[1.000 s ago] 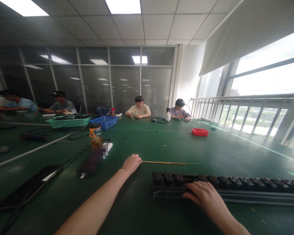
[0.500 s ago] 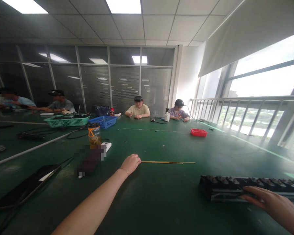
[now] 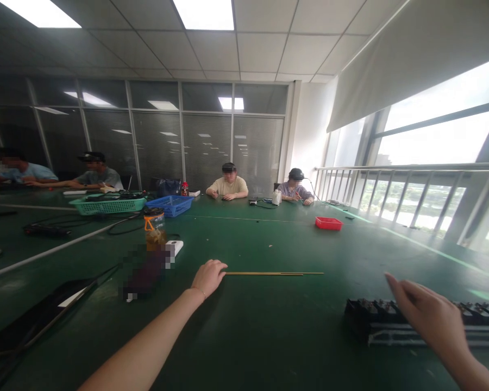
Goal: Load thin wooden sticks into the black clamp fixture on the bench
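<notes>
My left hand (image 3: 209,279) rests on the table with its fingers curled together at the left end of two thin yellowish sticks (image 3: 264,273). They lie side by side, pointing right, and one reaches further than the other. Their left ends are hidden by my fingers. At the right, my right hand (image 3: 430,314) is raised in front of a long black block with a row of metal fittings on top (image 3: 377,317). Its fingers are loosely bent and partly apart, with nothing visible in them. The hand covers the middle of the block.
A red tray (image 3: 328,224) lies beyond the sticks. To the left are a jar with an orange strap (image 3: 155,231), a dark flat device (image 3: 36,312), a green basket (image 3: 108,204) and a blue basket (image 3: 171,206). Several people sit across the green table (image 3: 244,336).
My right hand has come off the black block and risen. My left hand has slid a little left along the sticks, showing more of their length; the sticks have hardly moved.
</notes>
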`<state>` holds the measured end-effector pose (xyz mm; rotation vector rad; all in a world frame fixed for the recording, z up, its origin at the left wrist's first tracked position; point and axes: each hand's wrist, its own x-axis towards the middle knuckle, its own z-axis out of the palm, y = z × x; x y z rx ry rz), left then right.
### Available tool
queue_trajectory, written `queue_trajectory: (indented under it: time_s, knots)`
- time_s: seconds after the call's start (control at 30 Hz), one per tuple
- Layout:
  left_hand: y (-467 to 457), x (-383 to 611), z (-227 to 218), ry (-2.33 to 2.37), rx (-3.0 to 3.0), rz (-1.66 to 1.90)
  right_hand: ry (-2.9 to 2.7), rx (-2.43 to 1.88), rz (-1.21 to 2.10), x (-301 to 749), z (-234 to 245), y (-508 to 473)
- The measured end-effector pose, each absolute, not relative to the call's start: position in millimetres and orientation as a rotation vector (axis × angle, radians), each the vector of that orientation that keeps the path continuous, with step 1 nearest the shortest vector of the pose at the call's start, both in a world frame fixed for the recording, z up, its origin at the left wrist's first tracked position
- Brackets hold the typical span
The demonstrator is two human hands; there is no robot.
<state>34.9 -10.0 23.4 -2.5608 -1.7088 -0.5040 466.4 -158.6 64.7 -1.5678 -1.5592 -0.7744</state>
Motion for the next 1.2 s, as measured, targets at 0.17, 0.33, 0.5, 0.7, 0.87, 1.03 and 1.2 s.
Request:
queue_trajectory:
  time_s: [0.17, 0.33, 0.5, 0.7, 0.87, 1.03, 1.2]
  knots:
    - [-24.6, 13.8, 20.5, -1.981, -2.462, -0.342, -2.168, -1.525, -0.604, 353.6, 68.4, -108.9]
    - [-37.9, 19.1, 20.3, -2.06, -2.524, -0.173, -2.578, -1.654, -0.431, 267.8, 47.0, -51.6]
    - [-39.1, 23.3, 20.9, -2.076, -2.518, -0.149, -2.731, -1.738, -0.408, 220.2, 27.4, -12.6]
    - [-33.5, 14.6, 16.0, -1.987, -2.516, -0.301, -2.778, -1.784, -0.483, 201.3, 20.2, -11.4]
    - [-29.1, 9.2, 16.1, -2.042, -2.466, -0.504, -2.712, -1.785, -0.578, 211.1, 15.5, -17.2]
    - [-26.0, 4.9, 15.4, -2.034, -2.429, -0.575, -2.591, -1.781, -0.689, 252.3, 38.5, -21.4]
    - [-25.8, 6.0, 10.8, -1.966, -2.461, -0.481, -2.441, -1.691, -0.848, 335.7, 85.0, -55.3]
